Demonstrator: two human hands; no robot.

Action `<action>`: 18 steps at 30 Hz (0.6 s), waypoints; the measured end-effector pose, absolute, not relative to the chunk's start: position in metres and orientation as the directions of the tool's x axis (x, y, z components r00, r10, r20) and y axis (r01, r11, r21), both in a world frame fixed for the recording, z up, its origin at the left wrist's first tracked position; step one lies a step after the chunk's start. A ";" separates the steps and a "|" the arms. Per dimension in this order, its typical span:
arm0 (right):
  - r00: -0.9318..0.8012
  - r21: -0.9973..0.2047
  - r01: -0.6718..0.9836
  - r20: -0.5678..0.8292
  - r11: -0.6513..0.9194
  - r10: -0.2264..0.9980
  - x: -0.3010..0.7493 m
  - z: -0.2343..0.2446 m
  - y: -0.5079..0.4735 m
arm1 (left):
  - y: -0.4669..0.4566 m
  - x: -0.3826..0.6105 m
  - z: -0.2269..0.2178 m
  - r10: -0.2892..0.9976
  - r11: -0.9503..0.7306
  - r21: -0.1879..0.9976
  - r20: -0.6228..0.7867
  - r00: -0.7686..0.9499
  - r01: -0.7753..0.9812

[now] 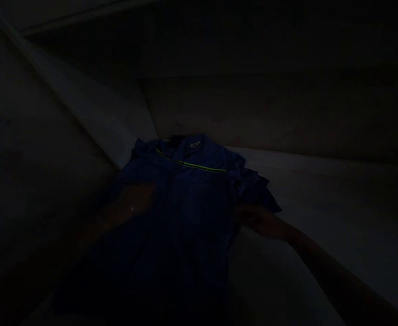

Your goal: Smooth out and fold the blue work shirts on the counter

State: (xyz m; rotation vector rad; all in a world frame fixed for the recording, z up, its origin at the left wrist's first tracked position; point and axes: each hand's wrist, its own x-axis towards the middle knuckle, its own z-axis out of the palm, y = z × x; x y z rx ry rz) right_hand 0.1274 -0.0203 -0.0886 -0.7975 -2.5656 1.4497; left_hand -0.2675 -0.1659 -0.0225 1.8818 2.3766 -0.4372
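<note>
Your left hand [137, 197] is over the left half of the shirt [185, 203], your right hand [261, 222] by its right edge, either grip too dark to tell, its collar [203, 142] near the far wall [270, 115], pale surface [341, 213] stretching right.

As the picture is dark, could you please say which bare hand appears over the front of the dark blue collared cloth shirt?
The left hand, seen against the front of the shirt; the right hand is at its edge.
</note>
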 end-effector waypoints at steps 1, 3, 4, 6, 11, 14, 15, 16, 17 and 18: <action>-0.923 -0.817 0.325 -0.165 0.475 0.348 0.130 -0.088 -0.047 | -0.195 -0.267 -0.026 0.926 0.222 -0.157 -0.276 -0.258 0.962; -0.975 -0.760 0.206 -0.106 0.616 0.196 0.133 -0.090 -0.089 | -0.252 -0.274 -0.031 0.874 0.373 -0.071 -0.309 -0.376 0.925; -0.980 -0.709 0.183 -0.072 0.681 0.188 0.134 -0.092 -0.105 | -0.277 -0.282 -0.033 0.828 0.474 -0.079 -0.297 -0.475 0.877; -0.976 -0.602 0.179 -0.007 0.778 0.219 0.134 -0.101 -0.125 | -0.321 -0.300 -0.040 0.758 0.607 -0.114 -0.214 -0.616 0.787; -0.957 -0.467 -0.023 0.267 0.884 0.116 0.128 -0.124 -0.141 | -0.373 -0.332 -0.072 0.753 0.651 -0.054 -0.076 -0.653 0.757; -0.962 -0.559 0.039 0.203 0.828 0.182 0.119 -0.133 -0.144 | -0.370 -0.333 -0.089 0.723 0.681 0.024 -0.180 -0.666 0.732; -0.957 -0.614 0.097 0.159 0.783 0.243 0.116 -0.134 -0.146 | -0.365 -0.332 -0.092 0.712 0.690 0.030 -0.203 -0.672 0.723; -0.945 -0.669 0.148 0.122 0.729 0.304 0.113 -0.135 -0.149 | -0.360 -0.331 -0.095 0.707 0.695 0.027 -0.205 -0.677 0.718; -0.930 -0.714 0.178 0.102 0.677 0.353 0.110 -0.134 -0.151 | -0.356 -0.330 -0.097 0.706 0.698 0.022 -0.187 -0.683 0.716; -0.922 -0.746 0.183 0.097 0.641 0.375 0.108 -0.132 -0.155 | -0.351 -0.331 -0.098 0.708 0.701 0.018 -0.145 -0.691 0.713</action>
